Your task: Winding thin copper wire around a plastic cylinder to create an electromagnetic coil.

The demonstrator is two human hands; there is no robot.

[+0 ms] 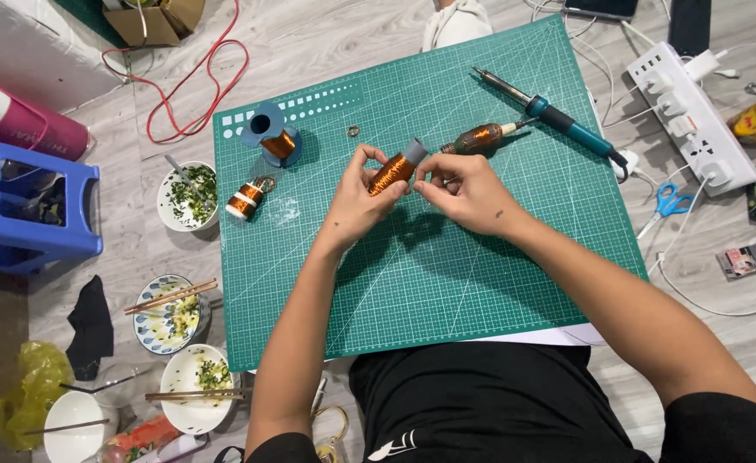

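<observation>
Both my hands hold one grey tube wound with copper wire (395,170) above the green cutting mat (498,274). My left hand (356,199) grips its lower, wire-wound end. My right hand (462,190) pinches near its grey upper end. Another copper-wound coil (478,138) lies just beyond my right hand, beside a blue-handled soldering iron (542,108). A blue spool of copper wire (272,135) and a small white-ended coil (246,200) sit on the mat's left part. A small ring (354,131) lies near the mat's far middle.
A white power strip (691,116) with plugs and blue scissors (669,204) lie right of the mat. Bowls with chopsticks (172,313), a blue stool (26,206), a pink bottle (22,120) and a red cable (198,81) lie on the floor to the left.
</observation>
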